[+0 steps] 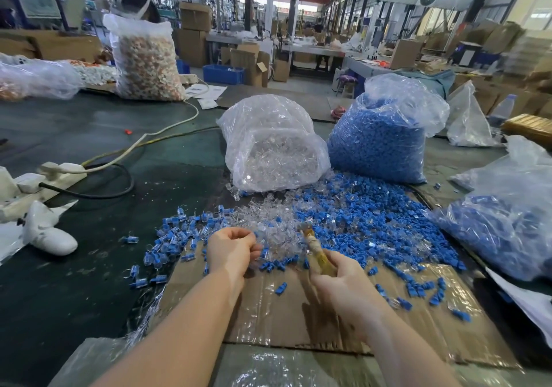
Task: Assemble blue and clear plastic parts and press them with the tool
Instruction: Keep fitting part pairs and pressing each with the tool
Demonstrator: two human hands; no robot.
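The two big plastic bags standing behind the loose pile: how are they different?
The left bag holds clear parts; the right bag holds blue ones. The left bag is lower and rounder, the right bag stands taller. The left bag's top looks closed over, the right bag's gapes open. Both are clear plastic sacks standing beside each other on the dark table.

Two hands are seen at the bottom of the frame, a left hand point(231, 249) and a right hand point(340, 279). One tool point(315, 250) is seen. Five big plastic bags can be counted: one of clear parts point(271, 144), two of blue parts point(379, 135) point(504, 222), and two of orange and white parts point(146, 58) point(33, 79). The loose parts on the table are too many to be counted.
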